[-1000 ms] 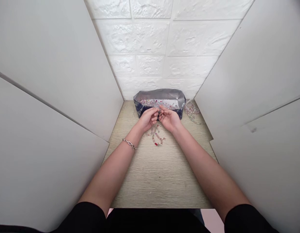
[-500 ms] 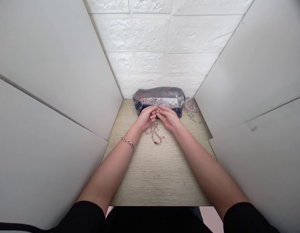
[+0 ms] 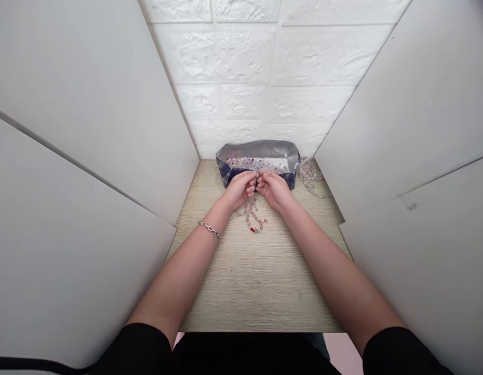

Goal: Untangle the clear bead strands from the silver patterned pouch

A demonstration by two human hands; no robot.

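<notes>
My left hand [image 3: 241,188] and my right hand [image 3: 274,189] meet fingertip to fingertip at the front edge of an open dark blue bag [image 3: 224,174] with a silver lining. Both are closed in a pinch; the end of a beaded string seems to be between them, but it is too small to tell which hand grips what. Below them a string of pink, clear and red beads [image 3: 252,229] lies curved on the wooden tabletop [image 3: 260,281]. Many small loose beads [image 3: 245,163] lie inside the bag.
More strings of pale beads [image 3: 310,177] lie right of the bag. A white brick-patterned wall [image 3: 233,57] rises behind it. Tall grey-white panels [image 3: 88,104] stand close on the left and right [image 3: 413,114]. A chain bracelet [image 3: 210,229] circles my left wrist.
The fingers of my right hand have curled in more. Both hands stay together at the bag's front edge, and the whole view has shifted slightly.
</notes>
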